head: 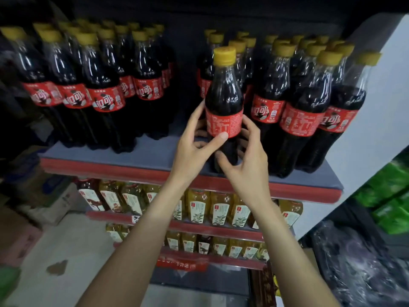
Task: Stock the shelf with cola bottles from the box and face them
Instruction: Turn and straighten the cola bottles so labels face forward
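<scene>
A cola bottle (pixel 224 94) with a yellow cap and red label stands upright near the front edge of the grey shelf (pixel 152 151). My left hand (pixel 194 149) grips it from the left, thumb across the bottom of the label. My right hand (pixel 247 156) holds it from the right, thumb low on the dark body. Its label shows the small-print side. Several cola bottles (pixel 99 89) stand in rows at the left, and another group (pixel 309 107) at the right.
A gap of bare shelf lies between the two cola groups. Lower shelves hold yellow tea bottles (pixel 219 209). Cardboard boxes (pixel 55 202) sit on the floor at the left. A white panel (pixel 380 107) and green packs (pixel 387 193) stand at the right.
</scene>
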The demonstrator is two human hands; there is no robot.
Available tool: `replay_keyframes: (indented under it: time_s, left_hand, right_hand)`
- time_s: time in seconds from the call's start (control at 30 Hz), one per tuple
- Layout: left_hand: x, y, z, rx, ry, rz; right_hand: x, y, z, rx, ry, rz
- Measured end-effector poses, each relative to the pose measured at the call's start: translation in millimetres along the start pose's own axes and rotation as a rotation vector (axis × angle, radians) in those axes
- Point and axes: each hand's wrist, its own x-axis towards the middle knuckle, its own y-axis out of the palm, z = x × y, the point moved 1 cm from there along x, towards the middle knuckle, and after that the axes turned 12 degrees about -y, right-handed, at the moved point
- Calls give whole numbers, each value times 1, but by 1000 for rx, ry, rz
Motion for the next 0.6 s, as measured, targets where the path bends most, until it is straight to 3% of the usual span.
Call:
replay_keyframes:
  time_s: [0.2, 0.37, 0.47, 0.6]
  left_hand:
    - [5, -25, -5, 54, 32, -141]
    - [18, -69, -5, -40, 3, -139]
    - [22, -89, -2, 33, 24, -199]
    - [26, -96, 1, 90, 68, -401]
  right_hand:
    - [27, 32, 1, 150, -26, 77]
    - [61, 65, -6, 440, 69, 339]
    - [73, 85, -9, 399, 40, 392]
    - [65, 102, -4, 234, -77, 318]
